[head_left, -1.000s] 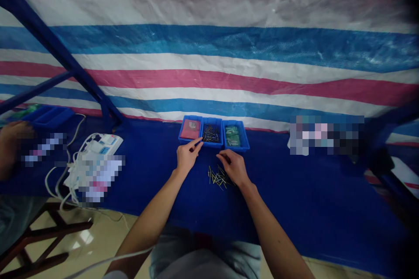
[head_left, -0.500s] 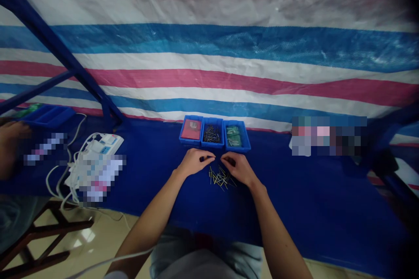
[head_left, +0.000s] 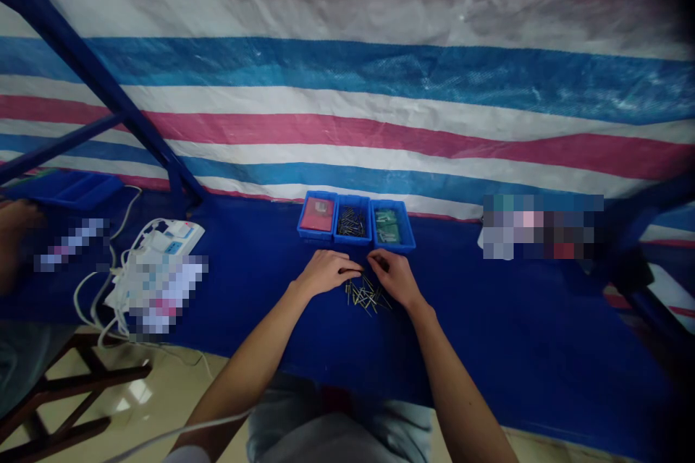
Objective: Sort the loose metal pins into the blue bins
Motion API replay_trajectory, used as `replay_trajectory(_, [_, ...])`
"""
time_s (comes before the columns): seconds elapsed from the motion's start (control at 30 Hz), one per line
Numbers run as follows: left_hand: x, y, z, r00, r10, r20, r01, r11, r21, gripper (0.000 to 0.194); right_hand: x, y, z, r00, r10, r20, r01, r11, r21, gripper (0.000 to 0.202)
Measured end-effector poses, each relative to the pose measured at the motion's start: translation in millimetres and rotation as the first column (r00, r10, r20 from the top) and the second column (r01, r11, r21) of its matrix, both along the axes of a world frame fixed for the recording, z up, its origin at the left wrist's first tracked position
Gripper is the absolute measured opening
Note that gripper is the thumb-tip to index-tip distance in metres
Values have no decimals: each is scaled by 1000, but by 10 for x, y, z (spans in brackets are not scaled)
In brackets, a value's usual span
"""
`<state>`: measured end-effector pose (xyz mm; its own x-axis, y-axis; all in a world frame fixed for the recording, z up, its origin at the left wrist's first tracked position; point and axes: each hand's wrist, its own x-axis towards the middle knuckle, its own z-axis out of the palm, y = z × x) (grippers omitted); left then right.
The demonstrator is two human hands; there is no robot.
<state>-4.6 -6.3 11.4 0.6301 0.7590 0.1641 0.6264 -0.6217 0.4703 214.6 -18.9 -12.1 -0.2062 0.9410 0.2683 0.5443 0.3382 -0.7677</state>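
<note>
My left hand [head_left: 330,273] is closed in a pinch, its fingertips over the upper edge of a small pile of thin metal screws or pins [head_left: 368,297] on the blue table. Facing it, just above the same pile, my right hand [head_left: 396,278] is also closed, thumb against fingers. Whatever either pinch holds is too small to make out. Three blue bins stand behind my hands. The left bin [head_left: 316,235] holds a flat red piece, the middle bin [head_left: 352,240] dark thin screw-like pieces, and the right bin [head_left: 394,246] pale and green small pieces.
On the left lie a white power strip [head_left: 187,235] and tangled white cables [head_left: 103,296]. Another person's hand [head_left: 19,231] is at the far left, near a blue divided tray [head_left: 76,190]. A blue frame post [head_left: 144,134] rises on the left; blurred items lie at right.
My left hand has moved slightly right and down, its fingertips now nearer the pile. My right hand has shifted only a little. At far left, the other person's hand has moved slightly left.
</note>
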Motion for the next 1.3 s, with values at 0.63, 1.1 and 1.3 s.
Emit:
replay_trajectory(0.63, [114,38,8,1000,23,-3,-23,996,-86,13,3,8,-29,1000,-11,13,11,1000,2,21])
replay_trajectory(1.1, [165,0,16,994,45,-98,-48,998,-27,16,12,-3,-3,1000,-5,-9,5,1000,-16,22])
replay_trajectory(1.3, [90,-7,-4,993,113,-46,-113,994,1,16,60,-3,58,996,85,-15,-85,995,-53,15])
